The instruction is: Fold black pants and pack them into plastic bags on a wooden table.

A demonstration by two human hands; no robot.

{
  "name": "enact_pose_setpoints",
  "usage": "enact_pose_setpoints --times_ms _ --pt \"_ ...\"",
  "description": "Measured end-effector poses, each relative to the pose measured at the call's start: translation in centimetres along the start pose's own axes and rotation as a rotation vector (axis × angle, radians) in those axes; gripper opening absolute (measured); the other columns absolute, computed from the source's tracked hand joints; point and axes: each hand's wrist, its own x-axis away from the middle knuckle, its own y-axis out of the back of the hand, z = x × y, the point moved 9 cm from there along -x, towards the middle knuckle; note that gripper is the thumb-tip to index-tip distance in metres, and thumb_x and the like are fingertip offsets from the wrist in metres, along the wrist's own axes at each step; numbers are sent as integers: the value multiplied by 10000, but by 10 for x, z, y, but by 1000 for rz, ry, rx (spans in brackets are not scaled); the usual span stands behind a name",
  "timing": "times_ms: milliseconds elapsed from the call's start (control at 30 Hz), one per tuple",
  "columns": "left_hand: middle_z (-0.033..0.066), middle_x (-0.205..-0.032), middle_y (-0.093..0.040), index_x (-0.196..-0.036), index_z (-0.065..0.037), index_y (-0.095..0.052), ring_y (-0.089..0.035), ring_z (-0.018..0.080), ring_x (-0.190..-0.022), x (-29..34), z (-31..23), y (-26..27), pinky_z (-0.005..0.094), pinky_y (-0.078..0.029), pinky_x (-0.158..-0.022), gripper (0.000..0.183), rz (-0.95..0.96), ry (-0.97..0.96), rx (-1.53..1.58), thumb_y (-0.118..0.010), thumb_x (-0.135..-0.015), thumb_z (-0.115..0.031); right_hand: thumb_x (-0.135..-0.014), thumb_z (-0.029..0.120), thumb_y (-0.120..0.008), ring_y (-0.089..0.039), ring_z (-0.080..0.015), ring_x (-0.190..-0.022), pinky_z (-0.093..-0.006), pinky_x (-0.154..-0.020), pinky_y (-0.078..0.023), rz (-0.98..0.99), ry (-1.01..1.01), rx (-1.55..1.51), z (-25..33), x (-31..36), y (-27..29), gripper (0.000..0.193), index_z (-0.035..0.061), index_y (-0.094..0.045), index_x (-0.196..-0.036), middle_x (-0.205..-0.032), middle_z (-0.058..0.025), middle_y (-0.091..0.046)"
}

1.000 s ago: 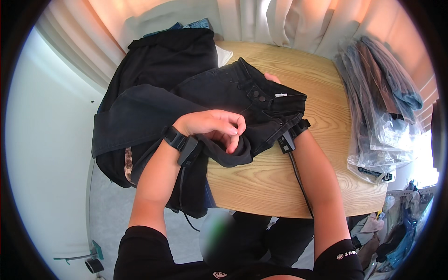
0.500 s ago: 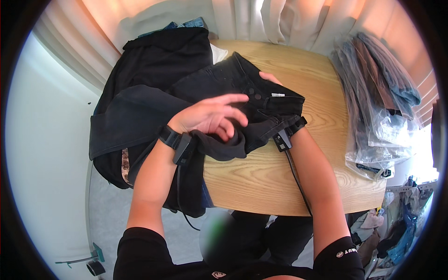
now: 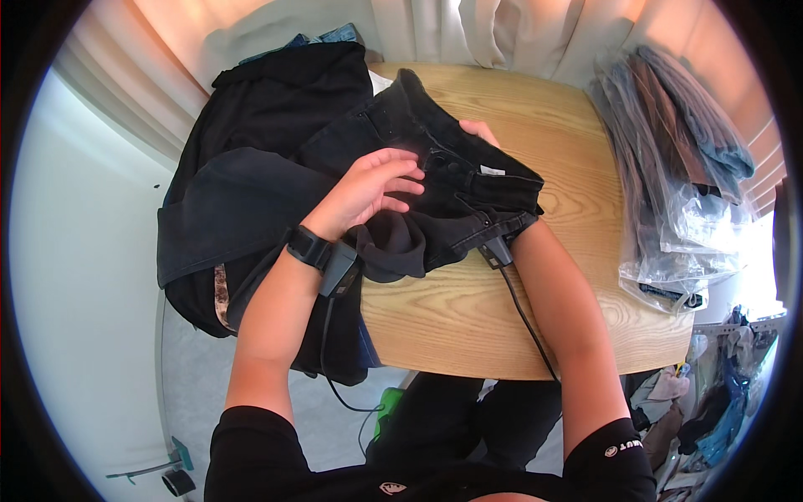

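A pair of black jeans (image 3: 456, 188) lies across the table, its waistband toward the right, with dark buttons and a small white label showing. My left hand (image 3: 378, 186) hovers over the front near the buttons, fingers apart and slightly bent, nothing visibly gripped. Whether its fingertips touch the cloth I cannot tell. My right hand (image 3: 478, 131) is mostly hidden by the jeans. Its wrist passes beneath the waist, and a few fingers emerge past the far edge of the waistband, apparently holding it. Each wrist wears a black strap with a cabled box.
Dark garments (image 3: 284, 100) are heaped on the left of the wooden table (image 3: 468, 335). Folded trousers in clear bags (image 3: 661, 167) are stacked at its right edge. A curtain (image 3: 493, 33) hangs behind. More bagged clothes (image 3: 711, 402) lie low at right; a green object (image 3: 387, 408) is below.
My left hand has drawn slightly back left, its fingers less stretched. The jeans have shifted a little left along with the right hand. The view has moved slightly.
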Motion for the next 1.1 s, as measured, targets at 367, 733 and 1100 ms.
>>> enact_pose_setpoints --times_ms 367,733,1100 --pt "8 -764 -595 -922 -22 -572 -553 50 -625 4 -18 -9 190 -469 -508 224 -157 -312 -463 -694 -844 -193 -913 309 -497 -621 -170 -760 -270 -717 -510 35 -34 11 -13 -13 6 341 12 -594 -1051 -922 -96 -658" --pt "-1 -741 -569 -880 -58 -524 -536 48 -601 5 -21 -3 188 -468 -504 129 -164 -331 -327 -638 -873 -117 -905 278 -542 -619 -138 -751 -244 -692 -501 86 -113 72 -8 1 -12 297 8 -622 -999 -882 -80 -665" --pt "19 -752 -583 -808 -58 -528 -546 59 -596 6 -23 9 197 -457 -501 157 -236 -397 -352 -620 -884 -160 -881 249 -580 -620 -136 -825 -256 -734 -505 171 -63 208 -3 10 -39 339 -7 -579 -1104 -964 -90 -648"
